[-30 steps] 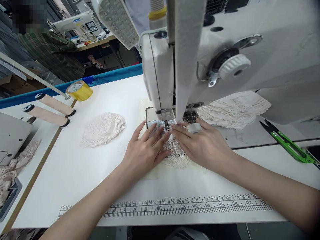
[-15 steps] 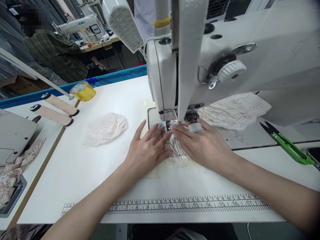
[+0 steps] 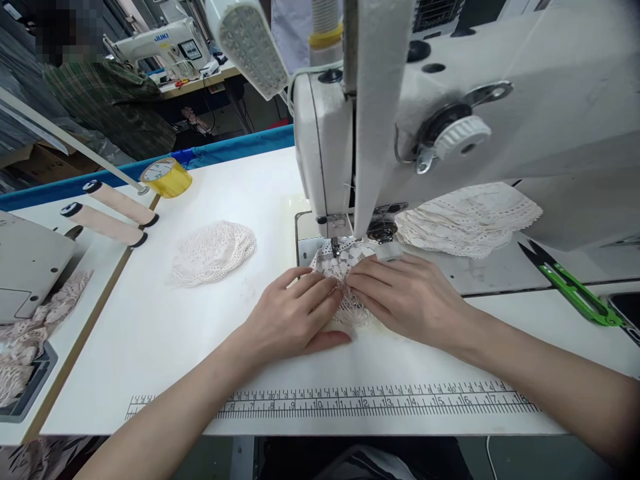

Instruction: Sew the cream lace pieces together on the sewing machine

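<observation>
Your left hand (image 3: 293,315) and right hand (image 3: 417,297) are touching the lace piece (image 3: 345,257), which is lying under the sewing machine (image 3: 320,147); whether either is pinching it, I cannot tell.

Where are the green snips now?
In the head view, the green snips lie at far right, below and right of the lace stack, next to a dark object at the edge.

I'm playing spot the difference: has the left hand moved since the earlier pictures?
Yes. The left hand has moved back toward the person, away from the sewing machine and closer to the printed ruler.
</observation>
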`<state>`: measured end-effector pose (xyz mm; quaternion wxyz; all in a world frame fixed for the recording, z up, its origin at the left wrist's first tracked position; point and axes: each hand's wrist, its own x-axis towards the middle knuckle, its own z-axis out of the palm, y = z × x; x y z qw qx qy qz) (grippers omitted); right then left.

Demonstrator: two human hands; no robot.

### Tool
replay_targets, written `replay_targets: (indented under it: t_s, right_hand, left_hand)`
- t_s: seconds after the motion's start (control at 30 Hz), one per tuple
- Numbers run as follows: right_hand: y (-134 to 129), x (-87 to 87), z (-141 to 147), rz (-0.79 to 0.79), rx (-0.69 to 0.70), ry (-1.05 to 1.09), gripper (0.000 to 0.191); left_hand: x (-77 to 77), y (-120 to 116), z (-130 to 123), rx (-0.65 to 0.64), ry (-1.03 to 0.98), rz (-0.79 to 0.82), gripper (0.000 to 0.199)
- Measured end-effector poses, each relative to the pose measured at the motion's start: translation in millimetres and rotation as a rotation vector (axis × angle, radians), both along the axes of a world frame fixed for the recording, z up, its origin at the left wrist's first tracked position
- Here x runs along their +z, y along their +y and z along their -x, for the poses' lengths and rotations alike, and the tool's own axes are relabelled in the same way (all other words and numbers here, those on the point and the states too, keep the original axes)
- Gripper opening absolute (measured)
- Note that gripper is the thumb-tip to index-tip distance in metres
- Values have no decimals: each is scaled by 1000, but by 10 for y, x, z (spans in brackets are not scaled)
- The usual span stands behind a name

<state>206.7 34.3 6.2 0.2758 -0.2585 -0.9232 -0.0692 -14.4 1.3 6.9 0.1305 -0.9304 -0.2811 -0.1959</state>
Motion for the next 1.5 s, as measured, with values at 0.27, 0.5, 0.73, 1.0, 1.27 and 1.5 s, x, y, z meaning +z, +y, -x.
replay_targets:
  t_s: [0.27,0.5,0.73,1.0,1.27,1.5]
  right_hand:
    - [7,6,-25,101,36,12,41]
    - [-2,-9,6,-113,35,-23,29]
    - [-14,11,-4,-111,48,-30,33]
    - [-3,13,9,-120,37,-39,35]
    - [30,-28,-2,-137,30,-33,36]
    - [72,-30,12,-133,26,-52,37]
  left_hand:
    - [-51,1,-41,142,-225,137,14]
    - [-20,-46,-71,198,22,35,36]
    - [-46,-46,-39,165,57,-4,30]
    - [-58,-31,-36,170,80,-9,32]
    - [-52,20,-42,199,62,14,32]
    - [-67,43,-30,218,36,38,36]
